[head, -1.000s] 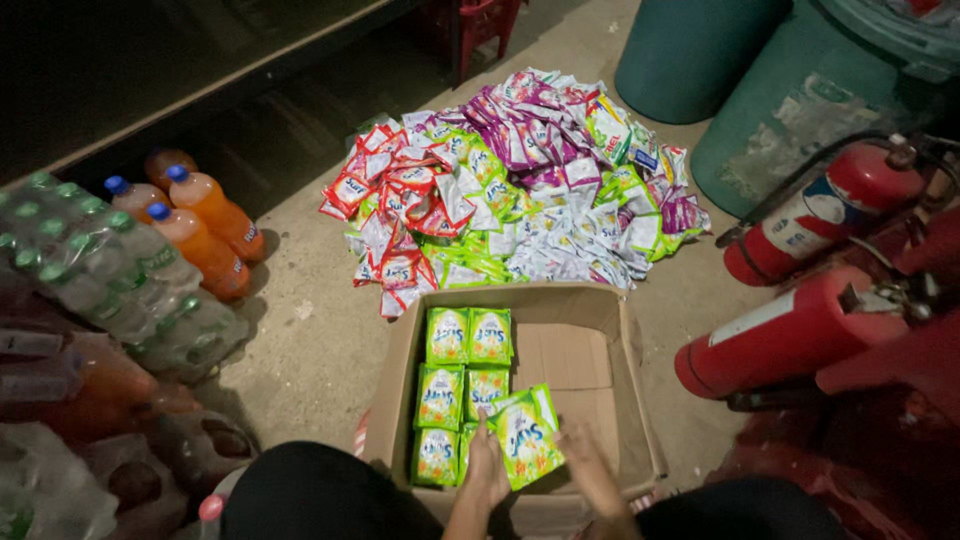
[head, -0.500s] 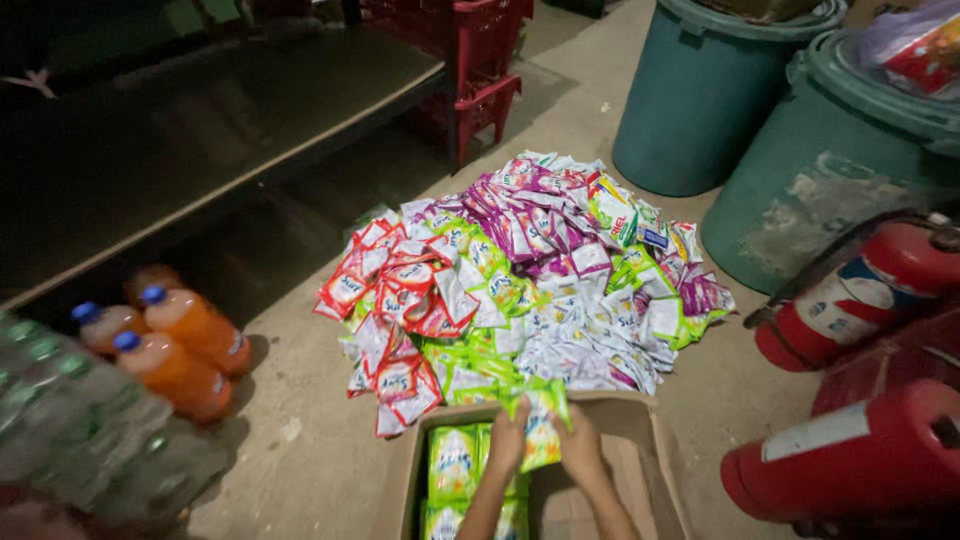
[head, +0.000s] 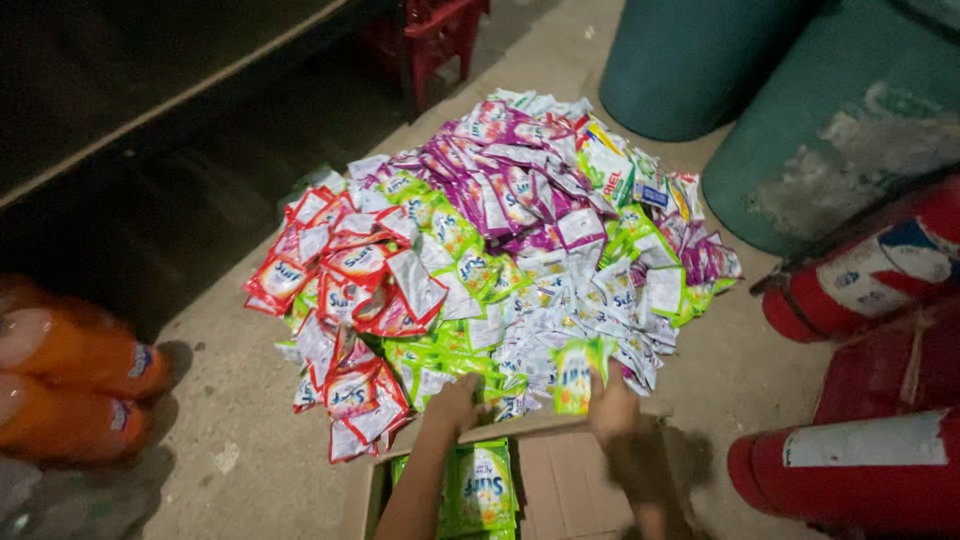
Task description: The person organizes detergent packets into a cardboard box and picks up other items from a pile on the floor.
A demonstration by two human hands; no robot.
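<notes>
From the head camera, both hands reached over the far edge of an open cardboard box (head: 560,480) toward a big heap of sachets (head: 500,260) spread on the concrete floor (head: 220,400). The right hand (head: 612,408) had its fingers clenched on a green sachet (head: 578,372), held upright at the near edge of the heap, just above the box's far flap. The left hand (head: 455,402) lay at the same near edge of the pile, touching the sachets there; its fingers were curled downward, but whether they gripped anything could not be told, since the back of the hand hid them.

The heap fell into colour patches: red sachets (head: 345,280) on the left, purple sachets (head: 500,170) at the far middle, white-and-green ones (head: 590,300) at the right and centre. Inside the box, between the two forearms, green sachets (head: 480,490) stood in a row against its left side, the rest of the box bottom showing bare cardboard.

To the left, two orange drink bottles (head: 70,385) lay on the floor beside a dark low shelf (head: 130,90). A red plastic stool (head: 435,30) stood at the far edge. To the right were two teal barrels (head: 800,110) and, nearer, two red fire extinguishers (head: 860,400), one lying just beside the box.
</notes>
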